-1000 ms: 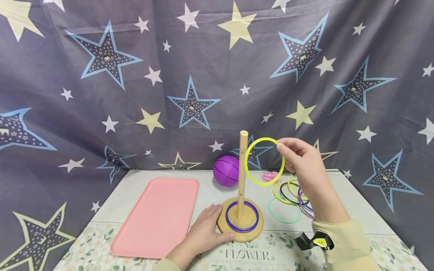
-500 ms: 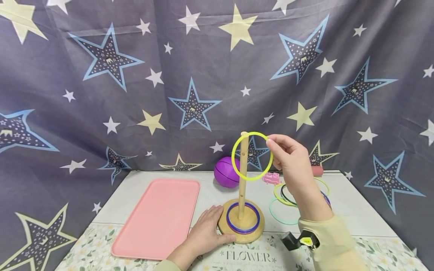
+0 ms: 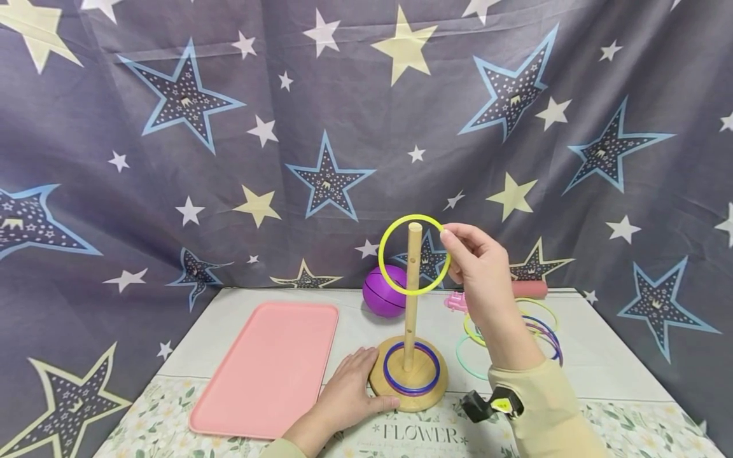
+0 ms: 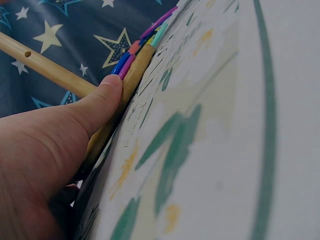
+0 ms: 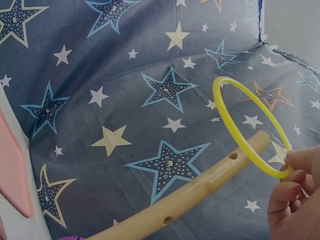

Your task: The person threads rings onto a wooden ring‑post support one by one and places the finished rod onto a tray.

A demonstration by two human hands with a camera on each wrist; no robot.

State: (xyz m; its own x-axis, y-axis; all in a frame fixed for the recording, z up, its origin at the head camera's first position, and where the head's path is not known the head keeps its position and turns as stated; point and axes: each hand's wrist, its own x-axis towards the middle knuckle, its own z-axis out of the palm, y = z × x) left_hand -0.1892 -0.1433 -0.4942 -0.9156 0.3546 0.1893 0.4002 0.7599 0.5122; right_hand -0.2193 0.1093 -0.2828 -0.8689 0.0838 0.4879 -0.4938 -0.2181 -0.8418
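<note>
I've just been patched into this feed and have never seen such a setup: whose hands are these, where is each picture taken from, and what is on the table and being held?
There is no machine: a person works with bare hands and wears three cameras. The wide picture comes from the head; the two close ones come from the wrists. The right hand pinches a yellow ring at the top of a wooden peg. The left hand rests against the peg's round base, where a blue ring already lies. On the table are also a pink tray, a purple ball and loose rings.
</note>
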